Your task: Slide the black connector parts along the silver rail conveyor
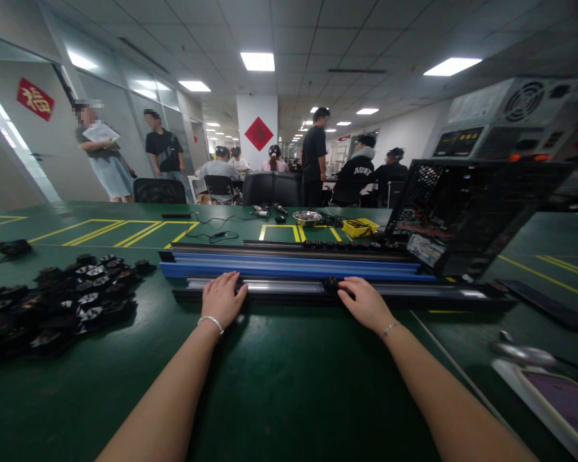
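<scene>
A long silver-and-black metal rail (289, 286) lies crosswise on the green table in front of me. Over its left part rests my left hand (223, 298), fingers curled across the rail and thumb at the near edge. My right hand (363, 303) is closed at the fingertips on a small black part (329, 284) that sits on the rail; its exact kind is unclear. Directly behind the rail is a blue rail (293, 268), with a dark rail (270, 254) beyond it. To my left lies a heap of small black parts (91, 295), some with silvery faces.
An opened computer case (481, 212) stands at the right, a power supply (515, 109) above it. Farther back are a metal bowl (307, 218), a yellow basket (360, 227) and cables. A phone-like device (553, 398) lies front right. Several people are across the room.
</scene>
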`<state>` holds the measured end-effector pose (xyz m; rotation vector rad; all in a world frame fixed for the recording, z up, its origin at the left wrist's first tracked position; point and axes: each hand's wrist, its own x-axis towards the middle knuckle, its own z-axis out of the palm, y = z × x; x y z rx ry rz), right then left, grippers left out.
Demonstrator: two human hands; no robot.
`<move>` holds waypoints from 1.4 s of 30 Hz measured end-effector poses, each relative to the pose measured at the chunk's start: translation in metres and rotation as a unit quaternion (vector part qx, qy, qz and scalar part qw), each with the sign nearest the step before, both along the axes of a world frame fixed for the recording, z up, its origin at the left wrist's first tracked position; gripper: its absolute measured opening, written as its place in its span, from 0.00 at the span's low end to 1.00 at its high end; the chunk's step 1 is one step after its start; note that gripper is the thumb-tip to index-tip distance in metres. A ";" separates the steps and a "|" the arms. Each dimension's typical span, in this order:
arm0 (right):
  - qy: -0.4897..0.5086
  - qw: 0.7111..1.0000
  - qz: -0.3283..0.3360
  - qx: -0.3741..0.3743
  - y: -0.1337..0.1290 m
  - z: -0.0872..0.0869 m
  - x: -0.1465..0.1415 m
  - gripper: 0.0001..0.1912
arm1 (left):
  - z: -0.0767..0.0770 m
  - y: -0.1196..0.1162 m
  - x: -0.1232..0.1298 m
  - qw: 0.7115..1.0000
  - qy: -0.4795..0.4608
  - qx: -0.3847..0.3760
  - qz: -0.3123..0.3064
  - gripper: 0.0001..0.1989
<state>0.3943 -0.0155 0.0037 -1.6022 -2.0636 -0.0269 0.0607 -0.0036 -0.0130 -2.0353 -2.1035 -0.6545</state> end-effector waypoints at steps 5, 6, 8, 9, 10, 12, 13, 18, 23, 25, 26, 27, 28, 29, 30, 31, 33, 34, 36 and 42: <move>-0.009 1.000 0.003 -0.008 -0.001 0.001 -0.002 0.19 | 0.001 -0.001 0.001 1.000 -0.001 0.000 -0.001 0.25; -0.010 1.000 0.004 -0.009 -0.001 0.001 -0.002 0.19 | 0.001 -0.001 0.001 1.000 -0.001 -0.001 -0.001 0.25; -0.012 1.000 0.012 -0.009 0.000 0.001 -0.002 0.18 | 0.002 -0.001 0.001 1.000 -0.002 -0.004 0.000 0.25; -0.013 1.000 0.017 -0.009 0.000 0.001 -0.002 0.18 | 0.002 -0.001 0.001 1.000 -0.003 -0.005 0.000 0.25; -0.014 1.000 0.023 -0.009 0.001 0.000 -0.001 0.18 | 0.002 -0.001 0.001 1.000 -0.003 -0.006 0.000 0.25; -0.016 0.999 0.033 -0.005 0.002 -0.002 -0.001 0.18 | 0.001 -0.001 0.001 1.000 -0.002 -0.004 -0.001 0.25; -0.017 0.999 0.036 -0.001 0.003 -0.002 0.000 0.18 | 0.001 -0.001 0.001 1.000 -0.002 -0.002 -0.001 0.24; -0.018 0.999 0.049 0.015 0.004 -0.005 0.001 0.17 | 0.000 0.000 0.000 1.000 -0.002 0.003 -0.002 0.24; -0.022 0.998 0.059 0.016 0.003 -0.004 0.000 0.17 | 0.000 0.000 0.000 1.000 -0.001 0.003 -0.003 0.24; -0.023 0.998 0.061 0.014 0.003 -0.004 -0.001 0.17 | 0.000 0.000 0.000 1.000 0.000 0.003 -0.004 0.24; -0.023 0.998 0.062 0.013 0.003 -0.004 -0.001 0.17 | 0.000 0.000 0.000 1.000 0.000 0.003 -0.003 0.24; -0.023 0.998 0.063 0.012 0.003 -0.004 -0.001 0.17 | 0.000 0.000 0.000 1.000 0.000 0.002 -0.003 0.24; -0.022 0.998 0.065 0.012 0.004 -0.004 -0.001 0.18 | 0.000 0.000 0.000 1.000 0.000 0.003 -0.003 0.24; -0.022 0.997 0.066 0.013 0.004 -0.005 -0.001 0.18 | 0.000 0.000 0.000 1.000 0.001 0.004 -0.003 0.24; -0.021 0.997 0.068 0.014 0.004 -0.005 -0.001 0.18 | 0.000 0.000 0.000 1.000 0.001 0.006 -0.002 0.24; -0.021 0.997 0.069 0.015 0.004 -0.005 -0.001 0.18 | 0.000 0.001 0.000 1.000 0.002 0.007 -0.002 0.24; -0.023 0.997 0.072 0.016 0.005 -0.005 -0.002 0.18 | -0.001 0.001 0.000 1.000 0.003 0.008 0.000 0.24; -0.025 0.997 0.073 0.017 0.005 -0.005 -0.003 0.18 | -0.001 0.001 0.000 1.000 0.003 0.008 -0.001 0.24; -0.031 0.996 0.078 0.016 0.005 -0.005 -0.004 0.18 | -0.001 0.001 0.000 1.000 0.001 0.007 -0.002 0.24; -0.035 0.995 0.088 0.023 0.006 -0.006 -0.006 0.17 | -0.001 0.001 0.000 1.000 -0.003 0.001 -0.001 0.24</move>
